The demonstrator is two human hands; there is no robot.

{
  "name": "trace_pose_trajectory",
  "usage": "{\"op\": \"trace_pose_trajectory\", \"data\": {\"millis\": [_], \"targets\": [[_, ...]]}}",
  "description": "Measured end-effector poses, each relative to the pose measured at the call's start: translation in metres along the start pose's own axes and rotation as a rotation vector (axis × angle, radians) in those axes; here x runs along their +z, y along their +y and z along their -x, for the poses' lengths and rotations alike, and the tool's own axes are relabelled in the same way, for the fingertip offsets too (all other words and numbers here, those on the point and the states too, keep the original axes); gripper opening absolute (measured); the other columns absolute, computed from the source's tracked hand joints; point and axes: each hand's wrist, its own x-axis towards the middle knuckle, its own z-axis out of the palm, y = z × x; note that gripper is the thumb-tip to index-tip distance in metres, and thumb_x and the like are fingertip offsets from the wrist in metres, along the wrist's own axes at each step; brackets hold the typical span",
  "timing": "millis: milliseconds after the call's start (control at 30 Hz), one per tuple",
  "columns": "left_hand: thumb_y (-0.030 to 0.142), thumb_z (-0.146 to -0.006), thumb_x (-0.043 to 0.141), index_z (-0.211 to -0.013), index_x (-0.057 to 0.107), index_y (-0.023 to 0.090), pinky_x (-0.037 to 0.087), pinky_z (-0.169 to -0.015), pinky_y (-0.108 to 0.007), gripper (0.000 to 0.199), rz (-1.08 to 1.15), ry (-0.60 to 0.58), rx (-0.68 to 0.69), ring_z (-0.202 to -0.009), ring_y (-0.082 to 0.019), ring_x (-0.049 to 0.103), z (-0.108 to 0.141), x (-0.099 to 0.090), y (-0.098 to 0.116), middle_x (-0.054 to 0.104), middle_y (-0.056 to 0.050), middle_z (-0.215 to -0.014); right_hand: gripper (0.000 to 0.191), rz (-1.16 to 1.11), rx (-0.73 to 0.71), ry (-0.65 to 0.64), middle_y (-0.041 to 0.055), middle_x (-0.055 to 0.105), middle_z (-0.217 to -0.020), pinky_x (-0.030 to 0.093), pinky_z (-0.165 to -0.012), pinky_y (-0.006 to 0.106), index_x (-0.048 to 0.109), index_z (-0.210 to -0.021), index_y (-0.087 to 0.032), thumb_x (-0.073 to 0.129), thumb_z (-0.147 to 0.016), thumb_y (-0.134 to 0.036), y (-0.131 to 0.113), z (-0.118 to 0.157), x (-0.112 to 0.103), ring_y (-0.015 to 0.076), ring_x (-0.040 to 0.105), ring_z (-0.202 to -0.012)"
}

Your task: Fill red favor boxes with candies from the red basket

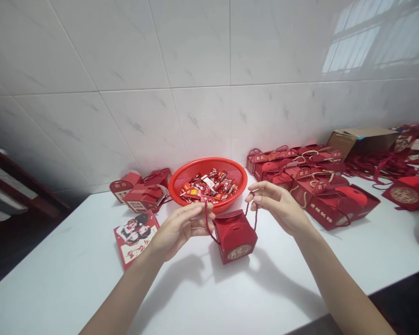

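A small red gift box [235,237] with a gold round emblem sits in front of me, its top folded together. My left hand [185,228] pinches the dark red cord handle [207,222] on the box's left side. On the other side my right hand [275,204] grips a second cord loop [255,215] between thumb and fingers. Both cords are pulled upward from the box. Right behind the box stands a red plastic basket [243,182] holding many wrapped candies [211,185].
Several red boxes [143,197] stand left of the basket beside a flat printed card box [134,237]. Rows of red boxes [335,195] fill the right side, with a cardboard carton [359,137] and ribbons [373,164] beyond. A tiled wall [199,46] backs the white table [73,260].
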Motion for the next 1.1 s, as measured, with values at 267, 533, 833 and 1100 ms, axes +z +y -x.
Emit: {"op": "trace_pose_trajectory", "data": {"millis": [267, 533, 833, 1100], "targets": [[0.035, -0.07, 0.083, -0.099, 0.071, 0.015, 0.056, -0.065, -0.029, 0.037, -0.169, -0.003, 0.011, -0.067, -0.015, 0.065, -0.002, 0.008, -0.009, 0.068, -0.004, -0.08, 0.028, 0.051, -0.004, -0.053, 0.0034, 0.073, -0.083, 0.056, -0.072, 0.034, 0.067, -0.095, -0.02, 0.078, -0.075, -0.036, -0.002, 0.001, 0.011, 0.0149, 0.065, -0.068], [0.036, -0.068, 0.086, -0.107, 0.069, 0.015, 0.058, -0.067, -0.032, 0.047, -0.218, -0.047, 0.034, -0.07, -0.018, 0.068, -0.01, 0.014, -0.02, 0.071, -0.006, -0.083, 0.025, 0.067, 0.017, -0.158, 0.003, 0.07, -0.091, 0.055, -0.073, 0.031, 0.068, -0.094, -0.02, 0.077, -0.079, -0.037, 0.002, 0.004, 0.025, 0.0155, 0.066, -0.079], [0.037, -0.08, 0.075, -0.114, 0.071, 0.017, 0.06, -0.079, -0.036, 0.04, -0.328, -0.088, 0.133, -0.098, -0.025, 0.067, -0.016, 0.036, -0.024, 0.068, -0.011, -0.116, 0.025, 0.331, -0.082, -0.07, -0.0017, 0.065, -0.075, 0.049, -0.066, 0.028, 0.062, -0.102, -0.02, 0.07, -0.082, -0.032, 0.015, 0.002, 0.034, 0.0139, 0.061, -0.068], [0.021, -0.086, 0.064, -0.114, 0.072, 0.019, 0.057, -0.084, -0.032, 0.03, -0.642, -0.07, 0.356, -0.1, -0.023, 0.066, -0.027, 0.031, -0.038, 0.068, -0.009, -0.111, 0.018, 0.413, -0.14, -0.026, -0.001, 0.067, -0.078, 0.049, -0.067, 0.027, 0.062, -0.099, -0.02, 0.063, -0.081, -0.022, 0.029, 0.0, 0.036, 0.0141, 0.062, -0.071]]}}
